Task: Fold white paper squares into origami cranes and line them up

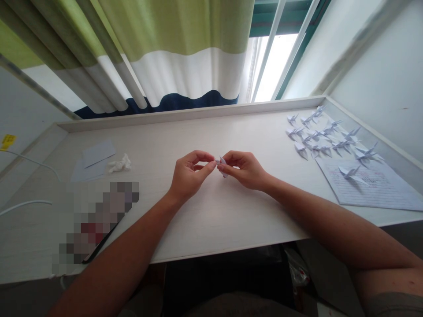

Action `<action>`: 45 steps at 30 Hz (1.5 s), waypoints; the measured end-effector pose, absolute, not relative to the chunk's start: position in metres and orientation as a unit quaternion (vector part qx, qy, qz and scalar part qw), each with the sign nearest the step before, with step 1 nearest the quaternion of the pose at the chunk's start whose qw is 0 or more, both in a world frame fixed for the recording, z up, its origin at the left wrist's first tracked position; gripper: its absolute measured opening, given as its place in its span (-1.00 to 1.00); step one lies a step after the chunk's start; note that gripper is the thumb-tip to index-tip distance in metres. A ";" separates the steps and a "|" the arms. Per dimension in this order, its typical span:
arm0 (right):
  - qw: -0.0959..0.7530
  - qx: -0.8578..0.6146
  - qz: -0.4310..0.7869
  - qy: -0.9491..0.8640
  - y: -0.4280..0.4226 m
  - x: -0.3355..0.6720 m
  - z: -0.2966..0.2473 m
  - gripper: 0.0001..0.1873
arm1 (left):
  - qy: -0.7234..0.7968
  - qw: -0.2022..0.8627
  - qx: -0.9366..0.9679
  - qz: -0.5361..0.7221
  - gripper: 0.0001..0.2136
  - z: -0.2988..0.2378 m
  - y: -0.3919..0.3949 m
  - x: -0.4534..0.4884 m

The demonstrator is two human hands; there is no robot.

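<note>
Over the middle of the white desk (211,211), both hands meet on a small folded piece of white paper (222,166). My left hand (191,174) pinches its left end between thumb and fingers. My right hand (245,168) pinches the right side, fingers curled around it. The paper is held just above the desk surface and is mostly hidden by the fingertips.
Several folded paper cranes (322,138) lie at the back right, one crane (350,171) on a lined sheet (373,187). Blank paper sheets (95,156) and a crumpled scrap (120,164) lie at the left, near a white cable (24,204). A curtain and window stand behind.
</note>
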State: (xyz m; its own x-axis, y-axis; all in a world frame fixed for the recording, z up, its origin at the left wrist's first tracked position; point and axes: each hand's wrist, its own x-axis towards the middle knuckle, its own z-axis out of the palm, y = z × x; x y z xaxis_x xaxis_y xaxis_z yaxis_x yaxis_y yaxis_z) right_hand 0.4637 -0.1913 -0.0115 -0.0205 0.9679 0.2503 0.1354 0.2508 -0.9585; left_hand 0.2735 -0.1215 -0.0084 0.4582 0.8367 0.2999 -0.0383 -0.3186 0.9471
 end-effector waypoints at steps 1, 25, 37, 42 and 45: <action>0.524 -0.464 0.397 -0.594 -0.191 0.464 -0.012 -0.58 | 0.289 0.493 0.700 0.428 -0.84 -0.009 -0.121 0.273; 0.513 -0.468 0.403 -0.597 -0.191 0.463 -0.011 -0.57 | 0.239 0.274 0.827 0.429 -0.87 -0.007 -0.116 0.265; 0.498 -0.429 0.453 -0.602 -0.192 0.464 -0.011 -0.61 | 0.152 0.320 0.837 0.416 -0.91 -0.001 -0.110 0.261; 0.484 -0.420 0.464 -0.612 -0.194 0.464 -0.009 -0.62 | 0.120 0.259 0.882 0.375 -0.90 -0.001 -0.104 0.256; 0.478 -0.413 0.474 -0.613 -0.194 0.464 -0.009 -0.64 | 0.114 0.244 0.899 0.346 -0.89 0.001 -0.103 0.255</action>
